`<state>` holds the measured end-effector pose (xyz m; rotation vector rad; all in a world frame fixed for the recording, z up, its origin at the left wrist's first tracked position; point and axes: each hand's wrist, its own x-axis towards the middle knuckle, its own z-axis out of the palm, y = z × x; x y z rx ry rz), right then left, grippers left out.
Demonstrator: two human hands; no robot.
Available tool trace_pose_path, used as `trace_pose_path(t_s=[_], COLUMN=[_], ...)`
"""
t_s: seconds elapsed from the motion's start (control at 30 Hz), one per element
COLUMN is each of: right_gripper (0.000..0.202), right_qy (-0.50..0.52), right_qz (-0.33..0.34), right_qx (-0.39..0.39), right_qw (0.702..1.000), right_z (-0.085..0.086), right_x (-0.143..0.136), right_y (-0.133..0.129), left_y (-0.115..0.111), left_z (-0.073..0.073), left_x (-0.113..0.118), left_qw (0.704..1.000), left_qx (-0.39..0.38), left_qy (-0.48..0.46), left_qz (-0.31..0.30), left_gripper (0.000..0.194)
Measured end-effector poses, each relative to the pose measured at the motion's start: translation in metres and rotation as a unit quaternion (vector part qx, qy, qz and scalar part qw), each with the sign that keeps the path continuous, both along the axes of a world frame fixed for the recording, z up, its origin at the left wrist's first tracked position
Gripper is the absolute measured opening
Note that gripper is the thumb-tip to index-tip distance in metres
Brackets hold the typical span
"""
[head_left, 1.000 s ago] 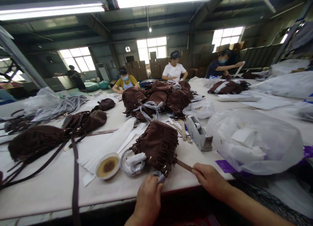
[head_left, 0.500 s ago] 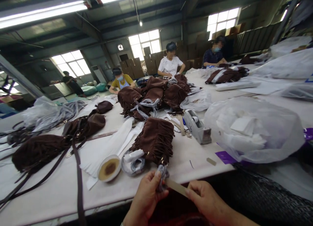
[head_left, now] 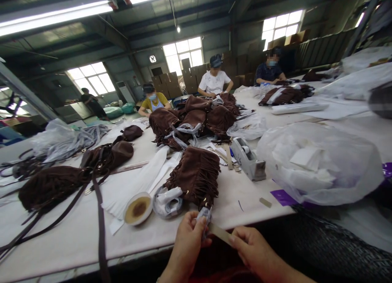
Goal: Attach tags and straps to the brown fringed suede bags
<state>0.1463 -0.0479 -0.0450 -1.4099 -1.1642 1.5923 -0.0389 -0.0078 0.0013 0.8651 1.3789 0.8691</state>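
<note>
Two hands work just off the near edge of the table (head_left: 76, 242): left hand (head_left: 186, 246) pinches a grey wrapped fitting (head_left: 204, 217) (below the fringed bag (head_left: 196, 177)); right hand (head_left: 251, 250) grips a tan tape strip (head_left: 220, 233), which could stick askew or tear if pulled unevenly

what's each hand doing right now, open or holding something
Left hand: closed, pinching the wrapped strap end of the fringed bag.
Right hand: closed, pinching a tan strip.
</note>
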Motion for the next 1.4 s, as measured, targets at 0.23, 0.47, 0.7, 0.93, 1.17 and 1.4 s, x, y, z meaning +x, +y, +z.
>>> trace_pose_path(t_s=[0.23, 0.47, 0.7, 0.93, 1.17, 1.4], right_gripper=[0.056, 0.042, 0.040, 0.046, 0.049, 0.045], right_qy=[0.093, 0.280, 0.412, 0.497, 0.545, 0.477], right_qz=[0.084, 0.058, -0.014, 0.062, 0.081, 0.069], right_qx=[-0.045, -0.088, -0.192, -0.283, -0.267, -0.224], right_qw=[0.991, 0.954, 0.890, 0.818, 0.791, 0.847], right_z=[-0.016, -0.005, -0.007, -0.005, -0.006, 0.003], right_x=[-0.021, -0.036, -0.057, -0.066, -0.067, -0.062], right_y=[0.007, 0.018, 0.023, 0.026, 0.025, 0.027], left_y=[-0.007, -0.015, -0.016, -0.020, -0.021, -0.016], left_z=[-0.002, -0.002, 0.000, 0.002, 0.004, 0.004], left_x=[0.005, 0.003, 0.001, -0.003, -0.004, -0.006], left_qw=[0.995, 0.977, 0.964, 0.977, 0.985, 0.993], left_qx=[0.064, 0.133, 0.141, 0.125, 0.096, 0.087], left_qy=[0.079, 0.169, 0.225, 0.166, 0.124, 0.082], left_qz=[0.007, 0.010, 0.013, 0.044, 0.068, 0.022], left_gripper=[0.064, 0.060, 0.063, 0.069, 0.052, 0.020])
